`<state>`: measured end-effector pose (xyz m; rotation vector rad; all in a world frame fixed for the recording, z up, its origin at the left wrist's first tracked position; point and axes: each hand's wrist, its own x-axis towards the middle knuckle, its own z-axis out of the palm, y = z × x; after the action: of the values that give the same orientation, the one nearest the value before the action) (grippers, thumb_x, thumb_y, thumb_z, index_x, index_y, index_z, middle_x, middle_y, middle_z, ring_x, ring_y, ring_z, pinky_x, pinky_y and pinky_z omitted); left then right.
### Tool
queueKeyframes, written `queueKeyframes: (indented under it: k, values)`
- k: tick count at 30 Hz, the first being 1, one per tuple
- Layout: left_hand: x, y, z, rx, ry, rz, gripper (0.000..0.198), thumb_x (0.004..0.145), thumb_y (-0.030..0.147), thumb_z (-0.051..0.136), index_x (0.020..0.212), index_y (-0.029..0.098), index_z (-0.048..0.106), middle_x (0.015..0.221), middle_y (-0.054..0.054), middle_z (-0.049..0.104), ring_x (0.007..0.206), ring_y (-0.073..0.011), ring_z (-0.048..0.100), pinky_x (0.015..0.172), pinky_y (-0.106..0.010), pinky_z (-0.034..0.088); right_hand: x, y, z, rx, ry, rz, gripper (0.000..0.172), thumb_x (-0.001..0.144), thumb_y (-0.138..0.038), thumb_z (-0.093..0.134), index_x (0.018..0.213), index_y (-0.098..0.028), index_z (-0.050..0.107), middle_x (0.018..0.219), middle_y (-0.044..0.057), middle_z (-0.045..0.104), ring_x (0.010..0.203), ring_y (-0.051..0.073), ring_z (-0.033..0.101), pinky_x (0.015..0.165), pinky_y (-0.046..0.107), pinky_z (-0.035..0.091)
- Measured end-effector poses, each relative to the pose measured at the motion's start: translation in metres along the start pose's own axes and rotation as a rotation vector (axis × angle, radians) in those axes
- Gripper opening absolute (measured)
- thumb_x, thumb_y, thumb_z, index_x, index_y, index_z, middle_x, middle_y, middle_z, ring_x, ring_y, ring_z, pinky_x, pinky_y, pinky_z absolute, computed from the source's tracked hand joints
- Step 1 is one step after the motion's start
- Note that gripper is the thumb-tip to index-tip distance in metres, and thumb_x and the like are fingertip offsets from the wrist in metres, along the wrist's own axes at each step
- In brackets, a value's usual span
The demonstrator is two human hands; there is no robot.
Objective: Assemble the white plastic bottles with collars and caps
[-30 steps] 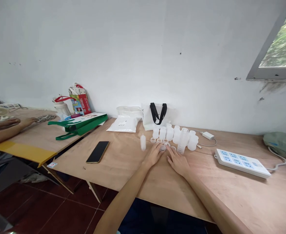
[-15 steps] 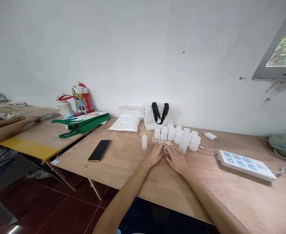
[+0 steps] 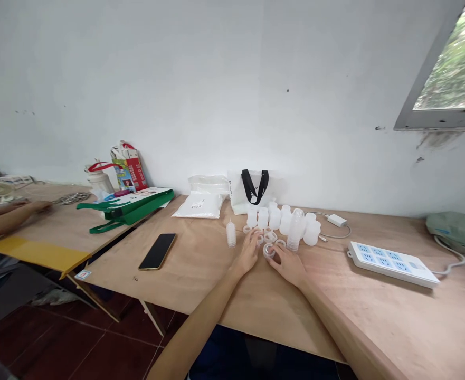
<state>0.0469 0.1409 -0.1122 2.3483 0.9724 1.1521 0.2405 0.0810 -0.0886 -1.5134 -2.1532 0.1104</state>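
Observation:
My left hand (image 3: 249, 252) rests on the plywood table, its fingertips beside a small translucent plastic ring (image 3: 259, 238). My right hand (image 3: 290, 265) lies to its right, with the fingertips against a second clear plastic ring (image 3: 268, 250). I cannot tell whether that ring is gripped. Other rings lie close by, in front of several translucent plastic bottles (image 3: 263, 218). A stack of clear cups (image 3: 295, 229) stands just beyond my right hand, and a capped squeeze bottle (image 3: 231, 235) stands left of my left hand.
A black phone (image 3: 157, 251) lies left on the plywood table (image 3: 375, 316). A white power strip (image 3: 390, 264) sits right, and a white bag (image 3: 248, 198) stands at the back. On the adjoining table, a co-worker's forearm (image 3: 14, 214) lies beside a green bag (image 3: 125, 208).
The clear ring has shifted toward me, to the front of the group, and now sits at my right fingertips. My left hand has moved slightly left, away from it.

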Motion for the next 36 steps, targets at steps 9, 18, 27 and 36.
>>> queueKeyframes:
  k: [9,18,27,36]
  values:
    - [-0.003,-0.005,-0.004,0.028,-0.020,0.012,0.044,0.092,0.010,0.050,0.134,0.024,0.049,0.147,-0.014,0.044,0.142,-0.0280,0.043,0.117,-0.052,0.041,0.000,0.001,-0.001,0.136,0.072,0.033,0.010,0.098,-0.036,0.046,0.098,-0.028,0.052,0.112,0.000,0.064,0.076,0.016,0.066,0.059,0.028,0.050]
    - [-0.004,0.037,-0.011,0.153,0.046,0.073,0.035,0.106,0.023,0.033,0.136,0.022,0.050,0.141,-0.014,0.054,0.136,-0.0264,0.050,0.114,-0.050,0.044,0.001,0.005,0.003,0.138,0.113,0.037,0.010,0.097,-0.035,0.046,0.091,-0.027,0.049,0.107,0.002,0.063,0.084,0.019,0.066,0.061,0.030,0.051]
    - [-0.006,0.027,-0.032,0.168,0.572,0.147,0.027,0.102,0.031,0.047,0.127,0.023,0.051,0.131,-0.014,0.057,0.129,-0.0277,0.055,0.112,-0.048,0.044,0.001,0.005,0.003,0.143,0.085,0.012,0.018,0.099,-0.039,0.047,0.086,-0.027,0.048,0.093,0.001,0.062,0.079,0.020,0.064,0.067,0.031,0.052]
    - [0.004,-0.015,-0.063,0.071,0.702,-0.031,0.066,0.092,0.050,0.059,0.143,0.016,0.035,0.148,-0.023,0.041,0.144,-0.0357,0.038,0.119,-0.055,0.032,-0.006,-0.012,-0.005,0.211,-0.063,-0.141,0.012,0.097,-0.039,0.055,0.095,-0.027,0.054,0.094,-0.002,0.066,0.082,0.018,0.063,0.073,0.030,0.051]
